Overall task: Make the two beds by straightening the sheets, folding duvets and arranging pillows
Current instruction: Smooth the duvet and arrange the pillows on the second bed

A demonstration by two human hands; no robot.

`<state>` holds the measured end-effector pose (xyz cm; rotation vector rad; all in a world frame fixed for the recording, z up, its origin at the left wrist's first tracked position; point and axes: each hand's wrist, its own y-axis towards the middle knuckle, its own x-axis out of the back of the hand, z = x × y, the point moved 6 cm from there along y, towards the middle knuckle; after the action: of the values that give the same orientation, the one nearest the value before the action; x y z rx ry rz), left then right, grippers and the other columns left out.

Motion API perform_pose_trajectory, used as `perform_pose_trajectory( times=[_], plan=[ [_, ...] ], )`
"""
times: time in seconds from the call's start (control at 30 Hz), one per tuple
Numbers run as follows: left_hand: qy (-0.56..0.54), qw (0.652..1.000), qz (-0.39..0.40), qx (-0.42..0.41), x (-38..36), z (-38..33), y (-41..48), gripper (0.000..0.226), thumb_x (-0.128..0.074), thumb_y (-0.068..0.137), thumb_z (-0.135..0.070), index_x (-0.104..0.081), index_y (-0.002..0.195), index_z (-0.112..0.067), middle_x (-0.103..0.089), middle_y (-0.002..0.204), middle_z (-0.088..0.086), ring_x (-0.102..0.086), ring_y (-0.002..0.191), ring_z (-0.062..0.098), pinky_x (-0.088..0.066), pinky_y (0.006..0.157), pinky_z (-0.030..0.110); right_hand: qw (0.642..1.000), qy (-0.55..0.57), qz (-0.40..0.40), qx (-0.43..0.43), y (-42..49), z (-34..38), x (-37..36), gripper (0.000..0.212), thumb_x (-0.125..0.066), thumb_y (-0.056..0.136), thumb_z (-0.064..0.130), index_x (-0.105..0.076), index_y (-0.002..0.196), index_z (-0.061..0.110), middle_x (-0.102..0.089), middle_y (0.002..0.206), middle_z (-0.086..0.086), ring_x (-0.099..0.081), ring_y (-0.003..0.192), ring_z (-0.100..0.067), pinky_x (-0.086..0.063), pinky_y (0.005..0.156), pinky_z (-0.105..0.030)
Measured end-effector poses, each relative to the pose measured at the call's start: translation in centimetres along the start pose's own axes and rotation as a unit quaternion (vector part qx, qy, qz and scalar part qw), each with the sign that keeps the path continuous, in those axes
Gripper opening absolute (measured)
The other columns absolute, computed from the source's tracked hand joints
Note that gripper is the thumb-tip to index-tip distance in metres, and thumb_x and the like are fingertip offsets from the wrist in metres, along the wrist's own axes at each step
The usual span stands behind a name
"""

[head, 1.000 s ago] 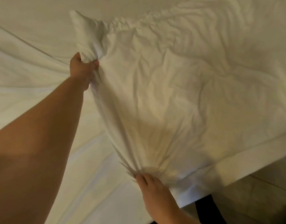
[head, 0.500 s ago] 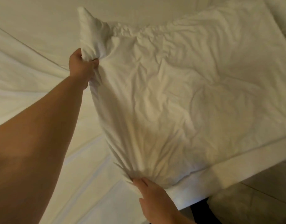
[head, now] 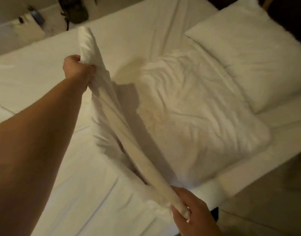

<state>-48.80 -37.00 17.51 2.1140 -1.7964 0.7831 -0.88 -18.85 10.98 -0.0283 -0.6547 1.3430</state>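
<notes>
White sheet [head: 35, 74] is lying mostly flat across the bed, with a few creases running toward the head. Pillow [head: 197, 116] is resting crumpled on it. Its gripped edge, lower and slacker half a second ago, is now rising as a taut ridge, so I judge the smoothing is nearly done and placing is coming next. Second pillow [head: 248, 57] is sitting just beside it. Left hand [head: 78, 70] is clenching the far corner and right hand [head: 192, 208] is gripping the near one, fingers curled round the cloth. Floor [head: 265, 201] is showing close behind the right hand, while open sheet is stretching leftward.
</notes>
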Motion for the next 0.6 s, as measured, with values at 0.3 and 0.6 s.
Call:
perform_pose_trajectory(
  times=[0.3, 0.6],
  plan=[
    [-0.039, 0.999, -0.009, 0.037, -20.4, -14.8, -5.8, 0.046, -0.074, 0.077, -0.001, -0.054, 0.11, -0.027, -0.054, 0.116, -0.001, -0.058, 0.107, 0.025, -0.064, 0.079, 0.042, 0.996, 0.049, -0.057, -0.045, 6.5, -9.7, 23.4, 0.043, -0.063, 0.091, 0.003, -0.066, 0.118, 0.036, -0.071, 0.1, 0.02, -0.066, 0.091, -0.002, -0.049, 0.072, -0.012],
    [0.02, 0.998, -0.007, 0.059, -38.3, -19.6, -3.5, 0.034, -0.076, 0.067, -0.003, -0.06, 0.089, -0.023, -0.065, 0.097, -0.003, -0.07, 0.089, 0.02, -0.065, 0.07, 0.036, 0.988, 0.057, -0.103, -0.098, 15.3, -17.4, 36.0, 0.056, -0.058, 0.093, -0.001, -0.062, 0.104, 0.053, -0.072, 0.094, 0.019, -0.067, 0.087, -0.004, -0.051, 0.072, -0.012]
  ],
)
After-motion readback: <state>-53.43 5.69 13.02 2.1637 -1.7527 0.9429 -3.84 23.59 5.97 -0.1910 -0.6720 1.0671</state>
